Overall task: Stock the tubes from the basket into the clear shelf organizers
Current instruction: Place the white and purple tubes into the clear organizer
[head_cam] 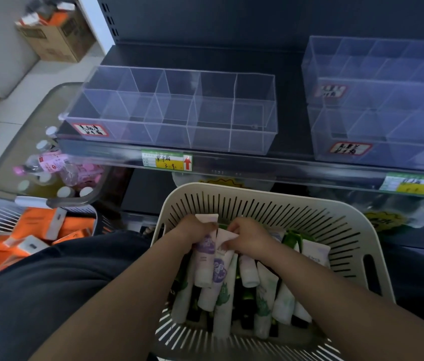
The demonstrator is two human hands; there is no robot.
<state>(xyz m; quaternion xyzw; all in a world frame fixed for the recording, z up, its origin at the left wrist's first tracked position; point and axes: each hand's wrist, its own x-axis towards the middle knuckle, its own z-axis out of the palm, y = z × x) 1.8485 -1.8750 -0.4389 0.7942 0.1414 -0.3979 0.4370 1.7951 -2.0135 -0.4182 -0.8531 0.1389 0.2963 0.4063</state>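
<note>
A cream slotted basket [357, 246] on my lap holds several white tubes with purple or green print. My left hand [195, 230] grips a purple-printed tube [204, 259] near its flat end. My right hand [247, 237] pinches the flat end of a second purple-printed tube [220, 272] right beside it. Green-printed tubes [265, 295] lie loose below my hands. Two clear shelf organizers stand on the dark shelf above, one at the left [174, 110] and one at the right [380, 100]. No tubes show in their compartments.
A grey bin [5, 178] with pink-labelled bottles stands left of the shelf. A dark basket of orange boxes [36, 230] lies at my lower left. A cardboard box [54, 35] sits on the floor far left. Price labels [166, 160] line the shelf edge.
</note>
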